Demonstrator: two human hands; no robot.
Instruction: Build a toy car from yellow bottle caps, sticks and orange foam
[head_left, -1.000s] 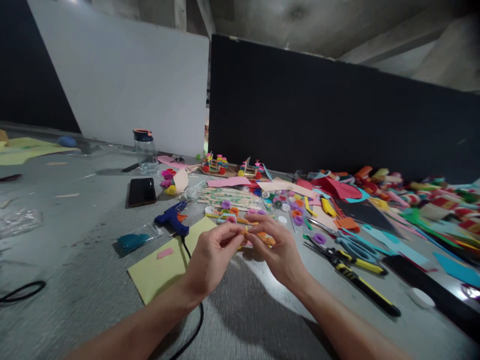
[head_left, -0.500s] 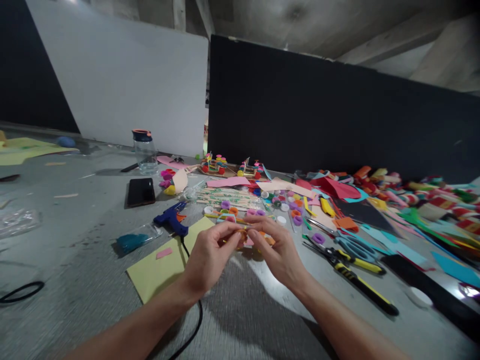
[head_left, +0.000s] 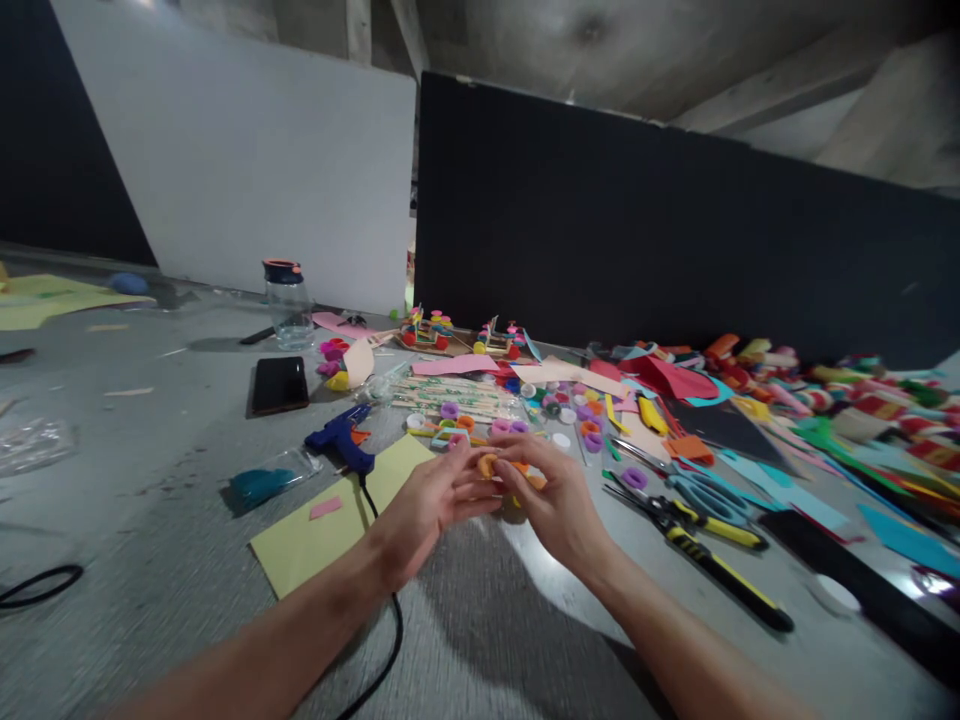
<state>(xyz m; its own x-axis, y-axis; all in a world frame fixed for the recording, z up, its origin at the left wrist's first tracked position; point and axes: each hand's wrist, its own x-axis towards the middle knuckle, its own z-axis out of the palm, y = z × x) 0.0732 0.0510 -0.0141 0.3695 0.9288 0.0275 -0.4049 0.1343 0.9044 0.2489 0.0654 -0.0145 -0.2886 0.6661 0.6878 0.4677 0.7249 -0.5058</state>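
Note:
Between thumb and fingertips, my right hand (head_left: 561, 495) pinches a small orange ring-shaped piece (head_left: 487, 465). My left hand (head_left: 431, 503) is open, palm turned inward and fingers stretched out behind and below the piece. Whether the left fingers touch the ring I cannot tell. More orange and yellow bits lie just beyond the right fingers, partly hidden by them. Purple and orange rings (head_left: 592, 442) lie past the hands. At the left, a blue glue gun (head_left: 343, 442) rests by a yellow-green sheet (head_left: 300, 550) with a pink scrap on it.
Pliers with yellow-black handles (head_left: 727, 575) and blue-handled scissors (head_left: 709, 498) lie at the right. Beyond are packed wooden sticks (head_left: 457, 393), small colourful models (head_left: 427, 328) and paper scraps. A phone (head_left: 280, 385) and a bottle (head_left: 289, 308) stand left. The glue gun's cord (head_left: 395, 635) runs under my left forearm.
My left hand has loosened its pinch and spread its fingers, turning palm inward. The orange ring now shows plainly in my right fingertips.

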